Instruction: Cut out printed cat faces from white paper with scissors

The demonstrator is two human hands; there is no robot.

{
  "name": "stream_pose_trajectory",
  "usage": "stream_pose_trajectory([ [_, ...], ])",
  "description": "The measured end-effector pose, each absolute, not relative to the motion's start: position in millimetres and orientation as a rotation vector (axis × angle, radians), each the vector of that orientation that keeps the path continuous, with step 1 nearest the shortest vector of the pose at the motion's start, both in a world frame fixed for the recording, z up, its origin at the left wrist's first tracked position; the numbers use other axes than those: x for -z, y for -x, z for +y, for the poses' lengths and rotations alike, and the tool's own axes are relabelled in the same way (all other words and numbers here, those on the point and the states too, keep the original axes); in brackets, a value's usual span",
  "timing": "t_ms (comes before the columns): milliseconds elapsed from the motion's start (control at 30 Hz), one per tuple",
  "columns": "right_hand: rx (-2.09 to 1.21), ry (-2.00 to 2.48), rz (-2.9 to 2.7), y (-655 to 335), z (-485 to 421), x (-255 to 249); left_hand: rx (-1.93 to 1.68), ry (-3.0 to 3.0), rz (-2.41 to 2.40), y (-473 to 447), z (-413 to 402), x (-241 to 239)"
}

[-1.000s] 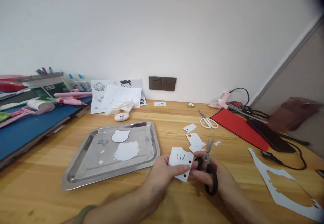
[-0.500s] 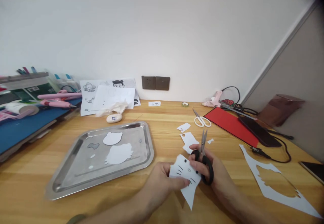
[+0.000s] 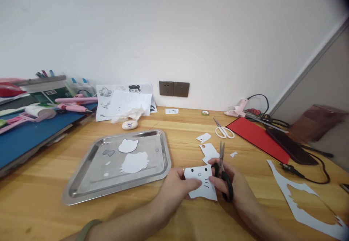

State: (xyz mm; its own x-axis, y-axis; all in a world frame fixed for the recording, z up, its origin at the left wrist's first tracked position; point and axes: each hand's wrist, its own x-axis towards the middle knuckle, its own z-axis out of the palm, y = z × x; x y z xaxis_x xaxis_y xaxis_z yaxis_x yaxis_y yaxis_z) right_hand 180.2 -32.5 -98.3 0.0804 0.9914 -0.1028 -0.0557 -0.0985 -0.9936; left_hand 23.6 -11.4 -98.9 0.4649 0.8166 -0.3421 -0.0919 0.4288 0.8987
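My left hand (image 3: 181,186) pinches a piece of white paper (image 3: 203,193) with its thumb on top. Two black dots, a small oval and whisker lines are printed on the paper. In my right hand (image 3: 236,183) are black-handled scissors (image 3: 227,186), blades pointing up and slightly parted. The right thumb and fingers reach the paper's right edge. Just beyond lie white paper scraps (image 3: 209,150). A metal tray (image 3: 109,195) on the left holds a cat-head cutout (image 3: 128,146), a larger white cutout (image 3: 135,162), a grey bow (image 3: 108,152) and small ovals.
White-handled scissors (image 3: 224,132), a tape roll (image 3: 205,113) and a pink glue gun (image 3: 238,109) lie toward the wall. Red sheet (image 3: 257,138) and a cut-out paper remnant (image 3: 297,212) are on the right. Printed drawings (image 3: 105,101) lean at the back left.
The paper has been turned in my hands, so its dots now sit along the top and its pointed corner no longer hangs down. The camera view has shifted slightly left.
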Motion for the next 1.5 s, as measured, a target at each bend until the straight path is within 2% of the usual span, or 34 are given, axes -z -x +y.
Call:
stream_pose_trajectory([
  [267,-1.245,1.276,-1.047,-179.8,-31.9,106.4,-0.797,-0.863,0.854,-24.2,-8.2,105.5],
  [833,-1.162,1.271,-0.936,-181.5,-32.4,108.3,-0.745,-0.838,0.947,-23.3,-6.8,96.8],
  [1333,-1.211,1.339,-1.181,-178.7,-35.5,99.0,-0.918,-0.693,0.832,-24.4,-7.2,108.5],
  [1500,-1.243,1.359,-1.213,-178.1,-38.2,96.2,-0.85,-0.741,0.88,-24.6,-8.2,104.4],
])
